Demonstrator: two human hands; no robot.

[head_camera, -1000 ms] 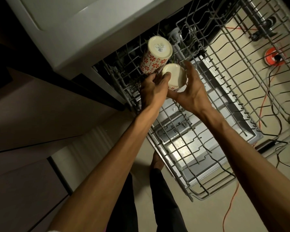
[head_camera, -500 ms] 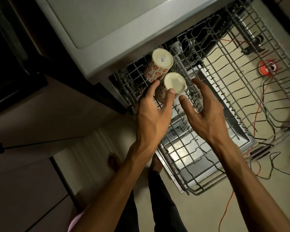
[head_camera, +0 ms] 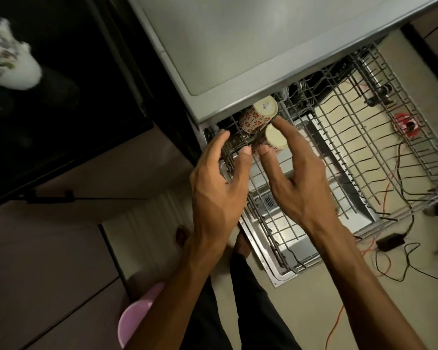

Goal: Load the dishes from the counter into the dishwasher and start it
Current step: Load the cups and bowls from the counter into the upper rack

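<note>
Two cream cups with red flower prints sit upside down in the pulled-out wire rack point(head_camera: 364, 157) of the dishwasher. The far cup point(head_camera: 259, 114) leans under the counter edge, and the near cup point(head_camera: 274, 138) stands right in front of it. My left hand point(head_camera: 220, 183) hovers above the rack's left corner with its fingers spread and holding nothing. My right hand point(head_camera: 296, 178) is beside it, fingers straight, with one fingertip reaching past the near cup's base; whether it touches the cup I cannot tell.
The grey counter top point(head_camera: 250, 41) overhangs the rack. A pink bowl point(head_camera: 137, 317) sits at the lower left counter edge and a white patterned dish point(head_camera: 8, 61) lies at the upper left. Orange and black cables point(head_camera: 390, 251) and a red reel point(head_camera: 406, 126) lie on the floor.
Both hands have let go of the near cup and drawn back toward me with fingers opened. The view has swung left and up, so more counter shows.
</note>
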